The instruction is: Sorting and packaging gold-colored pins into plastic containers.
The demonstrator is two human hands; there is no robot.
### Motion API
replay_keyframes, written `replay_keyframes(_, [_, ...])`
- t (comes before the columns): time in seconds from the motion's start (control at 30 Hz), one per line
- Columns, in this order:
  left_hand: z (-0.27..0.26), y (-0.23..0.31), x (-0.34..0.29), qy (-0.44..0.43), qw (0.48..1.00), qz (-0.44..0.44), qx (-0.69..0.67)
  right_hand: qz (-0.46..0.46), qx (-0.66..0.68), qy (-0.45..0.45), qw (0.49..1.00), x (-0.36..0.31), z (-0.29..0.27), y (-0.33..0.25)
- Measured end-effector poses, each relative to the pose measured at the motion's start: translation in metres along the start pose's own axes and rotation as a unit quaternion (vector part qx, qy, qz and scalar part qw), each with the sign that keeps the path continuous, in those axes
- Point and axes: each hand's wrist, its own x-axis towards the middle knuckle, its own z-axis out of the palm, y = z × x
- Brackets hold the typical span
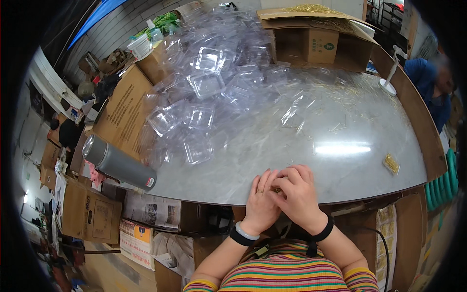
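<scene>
My left hand and my right hand meet at the front edge of the grey marbled table. My right fingers are bent in a pinch against the left fingers. A small golden-brown bit shows between them, mostly hidden, and I cannot make out what it is. My left hand is partly closed under the right one. Off to the right lies a small bundle of thin gold strips, apart from both hands. A large heap of clear plastic clamshell boxes covers the table's left and back.
A grey thermos flask leans at the left edge. At the back stands an open cardboard box with gold strips on top. A white stand is near the right cardboard wall. Beyond it sits a person in blue.
</scene>
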Motion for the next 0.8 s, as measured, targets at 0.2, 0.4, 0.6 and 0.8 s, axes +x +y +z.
replay_keyframes(0.2, [-0.003, 0.003, 0.003, -0.004, 1.0, 0.009, 0.019, -0.002, -0.038, 0.018, 0.999, -0.001, 0.01, 0.006])
replay_keyframes(0.4, [-0.005, 0.001, 0.003, 0.009, 1.0, 0.019, -0.011, 0.021, -0.013, 0.026, 0.999, 0.0, 0.005, 0.019])
replay_keyframes(0.6, [-0.005, -0.002, 0.001, 0.014, 0.998, 0.019, -0.066, 0.108, 0.091, -0.023, 0.99, -0.005, 0.01, 0.025])
replay_keyframes(0.8, [-0.011, -0.001, 0.003, 0.019, 0.996, 0.021, -0.08, 0.158, 0.145, -0.018, 0.977, -0.008, 0.013, 0.031])
